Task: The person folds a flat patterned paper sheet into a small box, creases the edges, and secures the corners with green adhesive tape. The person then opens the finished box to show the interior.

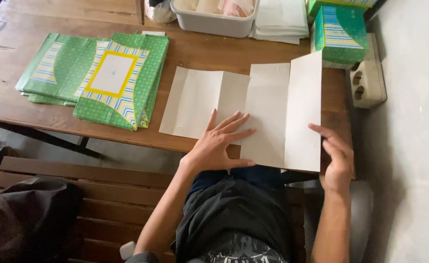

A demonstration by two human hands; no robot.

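The left hand [219, 143] lies flat and spread, palm down, fingers fanned, pressing on the card [268, 114], a pale creased sheet folded into panels. It grips nothing; it only bears down near the card's near edge. The right hand [338, 158] is at the card's right edge, fingers loosely curled, fingertips touching the upturned right panel; whether the thumb pinches that panel from behind is hard to tell from this angle.

The card lies on the table [39, 29], its near edge reaching the table's edge by the person's lap. Just left of the card, partly under it, lies a second pale sheet [192, 100]. Farther left of the card sits a stack of flat green patterned boxes [102, 78]. Beyond the card stand a grey tub [214, 22] and a pile of white sheets [280, 19]. Behind the card's right corner stands a made-up green box [341, 34], and to its right a power strip [370, 78] sits against the wall.
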